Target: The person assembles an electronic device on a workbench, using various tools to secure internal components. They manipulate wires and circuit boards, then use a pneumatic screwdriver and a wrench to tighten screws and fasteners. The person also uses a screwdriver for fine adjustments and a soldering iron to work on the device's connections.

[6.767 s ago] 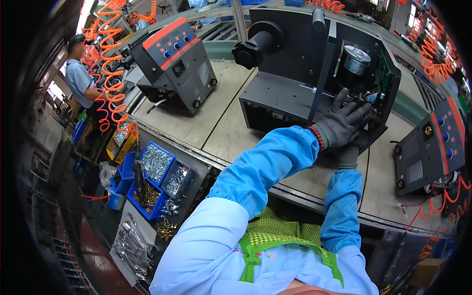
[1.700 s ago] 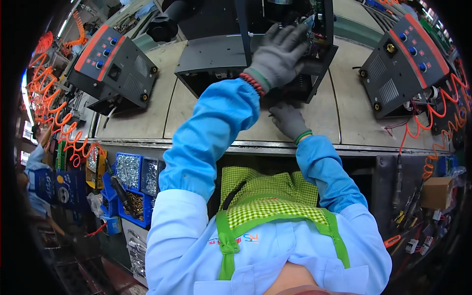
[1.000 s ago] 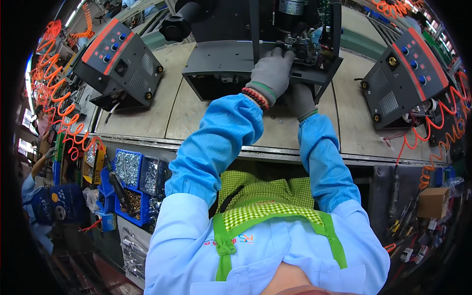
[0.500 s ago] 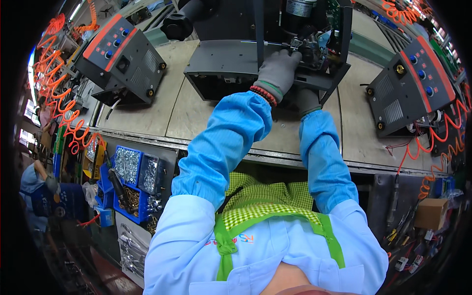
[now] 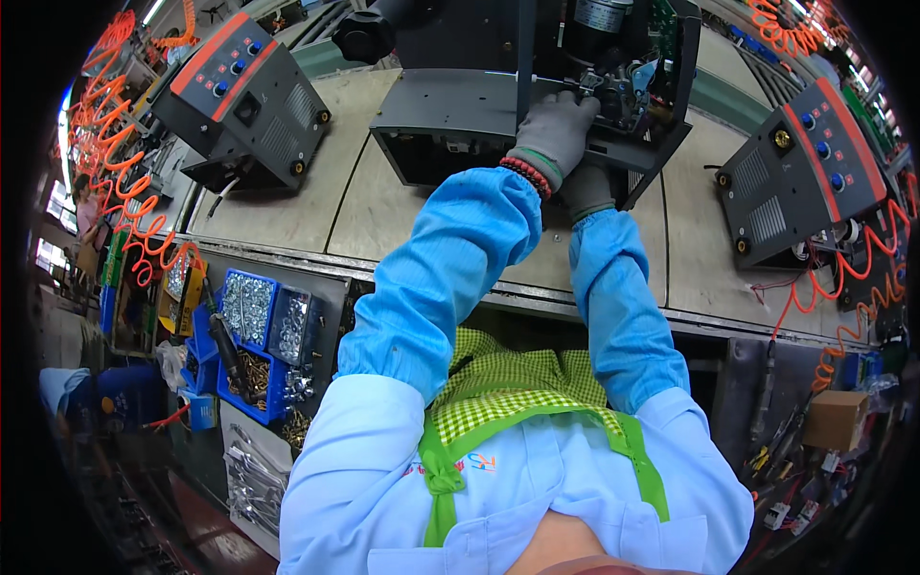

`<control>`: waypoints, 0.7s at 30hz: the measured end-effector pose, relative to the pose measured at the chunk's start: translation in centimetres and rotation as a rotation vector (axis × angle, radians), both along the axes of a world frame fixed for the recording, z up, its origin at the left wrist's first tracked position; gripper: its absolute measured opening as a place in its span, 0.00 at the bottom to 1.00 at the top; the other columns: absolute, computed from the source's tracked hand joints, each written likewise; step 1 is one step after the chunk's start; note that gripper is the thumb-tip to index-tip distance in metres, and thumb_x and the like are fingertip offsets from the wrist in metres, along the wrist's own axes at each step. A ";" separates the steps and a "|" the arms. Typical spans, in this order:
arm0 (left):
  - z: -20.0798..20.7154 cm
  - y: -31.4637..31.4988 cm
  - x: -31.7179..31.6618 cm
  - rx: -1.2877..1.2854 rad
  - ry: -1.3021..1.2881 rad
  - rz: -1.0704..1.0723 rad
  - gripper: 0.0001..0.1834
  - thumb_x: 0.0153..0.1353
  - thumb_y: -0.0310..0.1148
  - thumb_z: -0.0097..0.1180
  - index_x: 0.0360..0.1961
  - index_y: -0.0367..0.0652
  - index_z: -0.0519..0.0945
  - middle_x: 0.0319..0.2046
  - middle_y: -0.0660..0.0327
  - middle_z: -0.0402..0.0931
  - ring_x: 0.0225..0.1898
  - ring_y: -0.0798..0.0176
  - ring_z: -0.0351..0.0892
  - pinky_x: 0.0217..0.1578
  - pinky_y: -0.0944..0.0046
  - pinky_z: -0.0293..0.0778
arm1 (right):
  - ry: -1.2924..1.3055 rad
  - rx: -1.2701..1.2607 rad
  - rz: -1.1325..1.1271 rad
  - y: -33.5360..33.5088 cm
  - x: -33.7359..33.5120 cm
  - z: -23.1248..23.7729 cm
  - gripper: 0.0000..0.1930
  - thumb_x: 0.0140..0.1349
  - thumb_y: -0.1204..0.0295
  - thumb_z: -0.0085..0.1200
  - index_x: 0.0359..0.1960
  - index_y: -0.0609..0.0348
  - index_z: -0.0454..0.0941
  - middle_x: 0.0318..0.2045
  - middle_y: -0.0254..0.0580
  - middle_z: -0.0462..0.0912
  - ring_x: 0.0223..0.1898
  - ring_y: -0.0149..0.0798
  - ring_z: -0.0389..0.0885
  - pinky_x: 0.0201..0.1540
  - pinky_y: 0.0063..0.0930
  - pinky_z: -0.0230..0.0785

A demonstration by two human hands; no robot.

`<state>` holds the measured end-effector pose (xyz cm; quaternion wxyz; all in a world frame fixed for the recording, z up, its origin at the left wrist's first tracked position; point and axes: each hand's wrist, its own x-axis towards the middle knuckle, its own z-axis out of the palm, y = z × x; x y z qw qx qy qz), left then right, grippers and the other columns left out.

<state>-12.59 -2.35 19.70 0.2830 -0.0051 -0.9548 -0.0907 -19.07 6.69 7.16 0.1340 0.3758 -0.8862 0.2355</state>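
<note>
The open grey unit stood on the worktop before me, its side off, showing a motor and wiring. My left hand lay curled over parts inside; my right hand, under it, I couldn't tell how closed. Half a second before, both were much the same.

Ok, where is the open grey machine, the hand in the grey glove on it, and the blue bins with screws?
open grey machine (image 5: 460,105), head view, on its flat grey base panel.
left hand (image 5: 558,129), head view, on the back of the grey glove.
blue bins (image 5: 251,309), head view, on the heap of silvery screws inside.
</note>
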 end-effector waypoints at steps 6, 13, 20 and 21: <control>-1.1 0.5 7.4 0.159 0.219 -0.276 0.16 0.57 0.31 0.55 0.48 0.47 0.75 0.42 0.53 0.77 0.43 0.47 0.77 0.42 0.52 0.75 | -0.180 -0.298 0.177 2.7 0.6 1.6 0.18 0.59 0.65 0.50 0.49 0.57 0.76 0.45 0.55 0.80 0.46 0.54 0.78 0.50 0.43 0.70; -15.7 -1.6 9.6 0.303 -0.335 -0.072 0.13 0.60 0.34 0.52 0.46 0.45 0.77 0.39 0.51 0.77 0.42 0.46 0.78 0.42 0.50 0.74 | -1.729 -1.508 0.834 3.7 1.4 3.1 0.12 0.63 0.71 0.49 0.47 0.55 0.75 0.49 0.44 0.78 0.53 0.43 0.74 0.58 0.53 0.65; -15.2 0.4 5.7 0.087 -0.625 0.049 0.13 0.59 0.33 0.51 0.43 0.43 0.80 0.41 0.48 0.78 0.46 0.46 0.79 0.46 0.50 0.75 | -1.805 -1.632 0.694 2.4 1.0 3.7 0.14 0.64 0.69 0.47 0.50 0.60 0.72 0.51 0.48 0.77 0.54 0.48 0.73 0.60 0.51 0.63; -15.1 0.6 5.4 0.069 -0.646 0.047 0.13 0.58 0.33 0.51 0.43 0.43 0.81 0.41 0.47 0.79 0.46 0.46 0.79 0.46 0.50 0.75 | -1.783 -1.640 0.667 2.3 0.7 3.6 0.15 0.64 0.68 0.48 0.50 0.63 0.71 0.51 0.52 0.76 0.54 0.50 0.73 0.60 0.50 0.64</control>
